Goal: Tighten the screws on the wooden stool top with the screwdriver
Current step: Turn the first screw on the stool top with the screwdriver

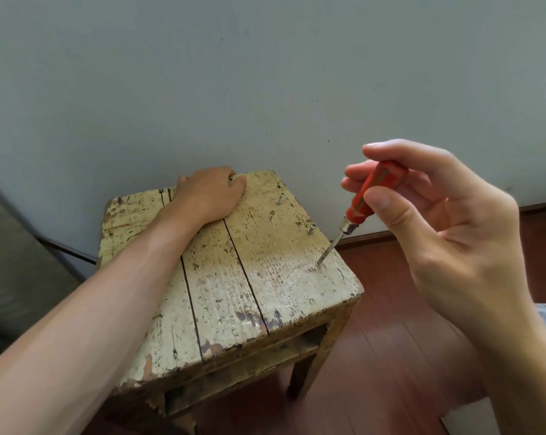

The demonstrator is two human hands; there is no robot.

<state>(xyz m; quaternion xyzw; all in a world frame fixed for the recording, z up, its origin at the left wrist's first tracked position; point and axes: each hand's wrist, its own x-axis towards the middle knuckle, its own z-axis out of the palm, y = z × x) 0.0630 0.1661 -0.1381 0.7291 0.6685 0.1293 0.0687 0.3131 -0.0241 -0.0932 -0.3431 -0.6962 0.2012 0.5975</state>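
At the far left stands a dark grey object (pixel 11 277) with a thin dark bar, too blurred to name; beside it, against the pale grey wall (pixel 265 73), is the worn, cream-painted wooden stool (pixel 221 293), its top made of three planks with dark gaps between them; the left hand (pixel 208 193) lies palm down on the far part of that top, forearm stretched across the planks, its grip hooked over the far edge with the fingertips out of sight behind it; on the right-hand plank two small metal screws stand proud of the wood, one near the far edge (pixel 280 200) and one closer to the right edge (pixel 311 228); nearer, a third screw (pixel 318 264) sits almost flush, and the tip of the red-handled screwdriver (pixel 356 208) rests on it, the steel shaft tilted up to the right; the right hand (pixel 460 233) holds the handle, its grip pinching the red plastic between thumb and curled fingers; below lies the reddish-brown wooden floor (pixel 391 340).
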